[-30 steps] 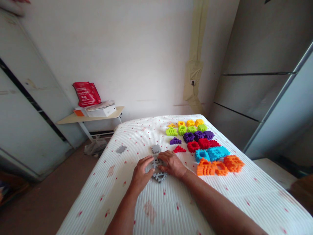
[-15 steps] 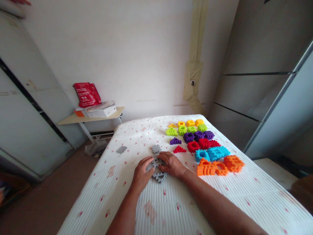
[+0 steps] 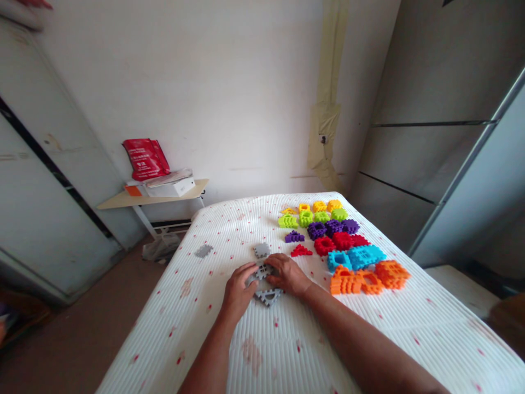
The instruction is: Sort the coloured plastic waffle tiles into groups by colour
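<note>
Both my hands are together on grey interlocking plastic tiles low in the middle of the head view. My left hand (image 3: 238, 289) curves round the left side of the tiles, fingers and thumb on their edge. From the right, my right hand (image 3: 290, 275) presses its fingers onto a grey window-patterned tile (image 3: 263, 271). Just below the hands a grey triangular tile (image 3: 269, 297) shows, touching the others. Fingers hide part of the joints between the pieces. A solid grey tile (image 3: 261, 250) lies just beyond, and another grey tile (image 3: 204, 251) lies apart on the left.
A white ribbed cover (image 3: 172, 334) is spread under everything. Sorted stacks stand at right: yellow (image 3: 320, 206), lime green (image 3: 289, 221), purple (image 3: 316, 230), red (image 3: 324, 245), blue (image 3: 368, 256) and orange pieces (image 3: 392, 274). A small table (image 3: 118, 201) stands at the far left.
The hands stay in almost the same place on the grey tiles. The triangular tile near me has shifted very slightly; the coloured stacks are unmoved.
</note>
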Motion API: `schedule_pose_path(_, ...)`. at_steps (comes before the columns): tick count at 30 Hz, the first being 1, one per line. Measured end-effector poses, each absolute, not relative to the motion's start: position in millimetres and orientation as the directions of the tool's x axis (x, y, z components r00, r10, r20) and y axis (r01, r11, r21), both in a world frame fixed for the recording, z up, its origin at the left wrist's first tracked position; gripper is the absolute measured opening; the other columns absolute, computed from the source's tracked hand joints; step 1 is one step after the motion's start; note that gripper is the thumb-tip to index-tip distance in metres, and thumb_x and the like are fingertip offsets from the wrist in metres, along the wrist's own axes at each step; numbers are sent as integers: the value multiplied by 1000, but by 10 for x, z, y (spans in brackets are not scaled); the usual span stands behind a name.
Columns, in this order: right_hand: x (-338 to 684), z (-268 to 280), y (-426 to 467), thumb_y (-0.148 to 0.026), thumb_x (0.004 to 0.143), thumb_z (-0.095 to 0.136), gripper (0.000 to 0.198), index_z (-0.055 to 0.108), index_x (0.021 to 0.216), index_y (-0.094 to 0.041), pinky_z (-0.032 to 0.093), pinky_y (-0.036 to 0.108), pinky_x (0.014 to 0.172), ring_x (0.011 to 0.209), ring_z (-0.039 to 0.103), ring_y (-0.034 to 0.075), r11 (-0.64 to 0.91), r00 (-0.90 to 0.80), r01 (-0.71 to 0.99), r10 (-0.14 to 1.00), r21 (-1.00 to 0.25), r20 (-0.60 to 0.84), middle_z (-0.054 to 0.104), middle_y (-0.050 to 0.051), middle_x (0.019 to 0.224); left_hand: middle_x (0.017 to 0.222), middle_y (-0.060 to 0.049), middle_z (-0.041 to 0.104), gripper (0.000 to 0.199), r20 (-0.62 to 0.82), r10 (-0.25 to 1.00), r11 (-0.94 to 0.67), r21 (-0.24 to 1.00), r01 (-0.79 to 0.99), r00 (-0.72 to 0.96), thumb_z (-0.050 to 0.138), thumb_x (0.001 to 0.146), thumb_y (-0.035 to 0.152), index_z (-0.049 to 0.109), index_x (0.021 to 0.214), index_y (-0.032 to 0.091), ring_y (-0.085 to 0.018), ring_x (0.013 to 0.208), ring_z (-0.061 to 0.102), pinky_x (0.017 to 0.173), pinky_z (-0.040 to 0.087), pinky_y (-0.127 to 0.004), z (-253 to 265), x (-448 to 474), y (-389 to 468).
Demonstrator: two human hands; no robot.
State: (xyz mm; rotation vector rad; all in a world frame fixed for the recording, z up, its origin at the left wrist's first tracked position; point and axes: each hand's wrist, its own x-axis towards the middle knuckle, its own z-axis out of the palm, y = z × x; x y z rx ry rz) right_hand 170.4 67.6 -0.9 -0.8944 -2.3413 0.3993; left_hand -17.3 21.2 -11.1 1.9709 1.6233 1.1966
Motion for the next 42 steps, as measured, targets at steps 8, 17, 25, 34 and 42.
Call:
schedule_pose_path(8,1690,-38,702,-18,70,68,38,62,107,-16,45,34,87,100,57,23,720,-580,505,692,-476,430,63,11,104,116,-11,66,33,401,916,-294,698,653,-16,55,70,15,70,100,17,-22,109,59,100,43,-40,-125,-173,240)
schedule_pose_path(17,1693,-56,713,-18,71,67,34,62,104,-17,45,33,83,94,59,22,725,-576,487,686,-488,445,66,9,100,107,-6,71,35,371,929,-275,720,637,-19,51,73,15,68,103,19,-18,100,64,94,48,-34,-165,-165,249)
schedule_pose_path(25,1687,-74,735,-17,69,69,36,63,104,-16,45,33,83,94,59,22,712,-558,482,698,-510,448,66,9,99,106,-7,71,37,334,941,-224,723,654,-47,51,74,17,66,108,17,-18,96,66,91,49,-34,-179,-153,254)
schedule_pose_path(34,1687,-112,740,-16,68,68,40,62,108,-18,45,33,85,97,60,22,712,-564,482,698,-511,441,66,8,104,104,-6,72,36,334,941,-210,705,677,-57,52,75,20,66,108,18,-18,95,67,89,50,-32,-152,-152,244)
schedule_pose_path(42,1689,-124,741,-12,67,68,43,62,109,-18,45,35,87,98,60,22,713,-566,491,698,-501,438,66,9,105,95,-3,74,33,399,911,-211,668,714,-104,52,72,19,68,101,21,-17,86,68,80,53,-30,-124,-170,235)
